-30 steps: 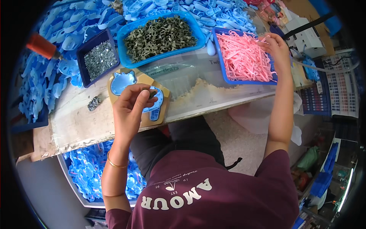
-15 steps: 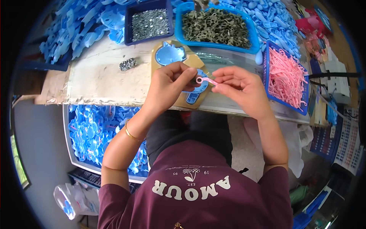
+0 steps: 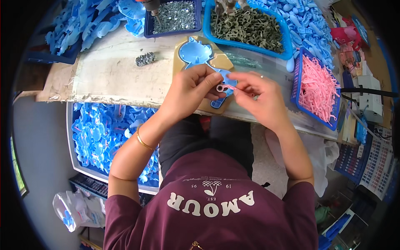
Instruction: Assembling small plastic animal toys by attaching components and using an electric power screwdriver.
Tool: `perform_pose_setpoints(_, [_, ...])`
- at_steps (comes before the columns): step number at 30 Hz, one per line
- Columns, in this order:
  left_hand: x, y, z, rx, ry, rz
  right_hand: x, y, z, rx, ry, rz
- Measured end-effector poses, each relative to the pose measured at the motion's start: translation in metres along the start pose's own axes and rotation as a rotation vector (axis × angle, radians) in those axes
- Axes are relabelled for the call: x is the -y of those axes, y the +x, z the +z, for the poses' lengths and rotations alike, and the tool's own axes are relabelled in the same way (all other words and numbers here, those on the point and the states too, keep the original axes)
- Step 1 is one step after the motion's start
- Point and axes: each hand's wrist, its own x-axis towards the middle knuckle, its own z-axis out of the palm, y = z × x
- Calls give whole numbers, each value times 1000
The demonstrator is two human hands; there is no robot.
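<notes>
A pink plastic strip with a ring at one end [image 3: 221, 88] is held between my two hands above the table's front edge. My left hand [image 3: 191, 89] is closed in a pinch at the ring end. My right hand [image 3: 260, 98] has its fingers curled, with the thumb at the strip's other end; what else lies in these fingers is too small to make out. Below and behind the hands, a tan fixture board [image 3: 180, 56] carries a light blue plastic shell [image 3: 195, 52], its round part at the far end and its handle end partly covered by my hands.
Behind the board stand a dark blue bin of small metal parts [image 3: 175, 18] and a light blue tray of dark metal clips [image 3: 250, 31]. A blue basket of pink strips [image 3: 314, 89] is at right. Blue shells fill a crate [image 3: 104, 137] below left. A metal-part cluster [image 3: 145, 59] lies left.
My right hand's fingers have curled in closer around the strip's end. The whole view has shifted slightly, and a tool tip now shows at the top edge.
</notes>
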Motion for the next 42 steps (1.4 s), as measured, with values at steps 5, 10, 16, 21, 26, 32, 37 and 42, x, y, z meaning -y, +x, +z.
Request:
perform_pose_setpoints(5, [-4,0,-17,60,135,-60,6,8,11,71,-153,-171])
perform_pose_setpoints(10, [-11,-1,-27,-184,219,100,3,24,23,-99,-512,-500])
perform_pose_setpoints(16, [-5,-3,-55,-371,533,377,-11,45,47,-93,-617,-518])
perform_pose_setpoints(21, [10,-7,-59,-396,691,461,-21,53,54,-39,-600,-481])
perform_pose_setpoints(26, [14,-3,-61,-334,839,576,-18,58,53,40,-627,-478])
perform_pose_setpoints(32, [17,-3,-63,-175,1050,816,-20,73,49,148,-581,-451])
perform_pose_setpoints(37, [24,-9,-63,-13,1317,842,-16,74,46,206,-653,-449])
perform_pose_setpoints(42, [29,-10,-62,5,1330,811,-19,41,27,56,-653,-399])
